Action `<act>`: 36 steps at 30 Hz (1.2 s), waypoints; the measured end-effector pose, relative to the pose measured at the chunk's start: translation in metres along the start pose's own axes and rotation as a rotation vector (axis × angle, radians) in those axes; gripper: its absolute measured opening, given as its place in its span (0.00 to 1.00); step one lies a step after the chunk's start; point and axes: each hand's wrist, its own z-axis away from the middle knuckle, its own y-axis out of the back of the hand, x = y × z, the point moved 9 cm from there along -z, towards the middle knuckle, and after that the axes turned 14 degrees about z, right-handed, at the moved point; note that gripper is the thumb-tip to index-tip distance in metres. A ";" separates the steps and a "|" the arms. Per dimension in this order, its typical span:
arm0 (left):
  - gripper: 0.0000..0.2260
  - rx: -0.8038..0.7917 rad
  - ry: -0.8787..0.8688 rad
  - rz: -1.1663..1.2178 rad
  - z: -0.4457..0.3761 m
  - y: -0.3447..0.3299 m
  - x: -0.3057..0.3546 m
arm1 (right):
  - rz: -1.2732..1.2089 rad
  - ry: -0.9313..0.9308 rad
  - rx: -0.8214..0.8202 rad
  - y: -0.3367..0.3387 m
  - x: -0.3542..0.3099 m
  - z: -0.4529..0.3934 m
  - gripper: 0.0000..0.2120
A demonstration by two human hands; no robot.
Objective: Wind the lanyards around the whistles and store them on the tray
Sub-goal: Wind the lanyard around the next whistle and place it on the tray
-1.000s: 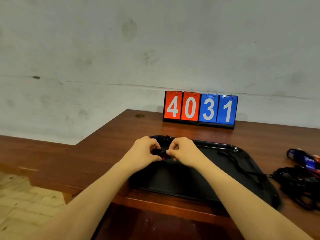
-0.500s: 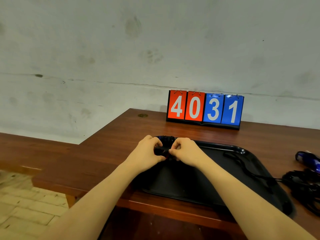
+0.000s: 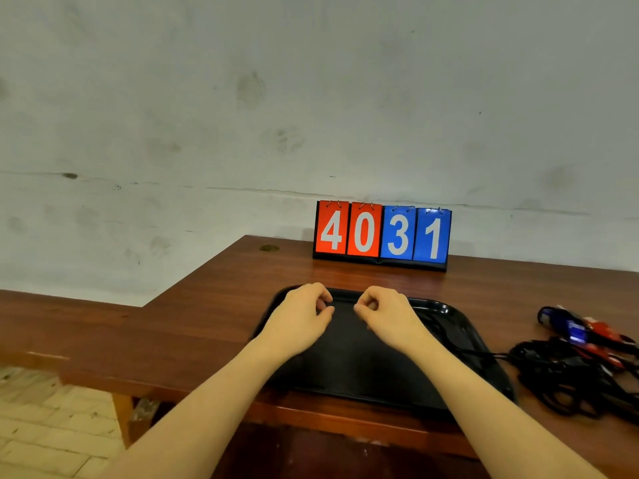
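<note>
Over the far part of the black tray (image 3: 363,371), my left hand (image 3: 297,319) and my right hand (image 3: 387,316) hover a small gap apart. On both, the fingers are curled with the thumb against the index finger. I see nothing in either hand and nothing between them. The dark wound whistle from before is out of sight. A loose black lanyard (image 3: 460,347) crosses the tray's right side and runs off to a pile (image 3: 570,378) of tangled black lanyards with blue whistles (image 3: 560,321) and red whistles (image 3: 601,333) on the table at the right.
The tray lies on a brown wooden table (image 3: 214,305) near its front edge. A flip scoreboard (image 3: 382,235) reading 4031 stands at the back against the wall. A lower bench extends to the left, with brick floor below.
My hands were together pinching a small dark whistle at the tray's far left corner. They have now parted and the whistle is no longer visible in them.
</note>
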 end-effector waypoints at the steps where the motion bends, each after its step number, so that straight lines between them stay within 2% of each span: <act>1: 0.06 -0.014 -0.002 0.002 0.000 -0.008 0.007 | 0.012 -0.011 0.015 0.008 0.009 0.005 0.03; 5: 0.06 -0.068 -0.017 0.007 -0.001 -0.042 0.035 | 0.085 -0.055 0.033 0.032 0.049 0.025 0.02; 10: 0.08 -0.111 -0.052 0.017 -0.001 -0.084 0.067 | 0.248 -0.049 -0.029 0.052 0.097 0.046 0.05; 14: 0.08 -0.167 -0.089 0.008 -0.001 -0.123 0.083 | 0.423 -0.010 -0.057 0.063 0.122 0.058 0.11; 17: 0.09 -0.221 -0.103 -0.010 -0.003 -0.148 0.091 | 0.453 -0.002 -0.043 0.065 0.135 0.062 0.12; 25: 0.14 -0.389 -0.073 -0.101 -0.011 -0.195 0.092 | 0.444 0.058 -0.050 0.061 0.138 0.060 0.01; 29: 0.08 -0.290 -0.055 -0.098 -0.018 -0.186 0.089 | 0.403 0.046 0.061 0.075 0.138 0.059 0.04; 34: 0.07 -0.051 -0.034 -0.058 -0.028 -0.142 0.090 | 0.397 0.052 0.082 0.080 0.141 0.063 0.15; 36: 0.06 0.032 -0.018 -0.025 -0.030 -0.122 0.088 | 0.408 0.083 0.072 0.079 0.138 0.066 0.15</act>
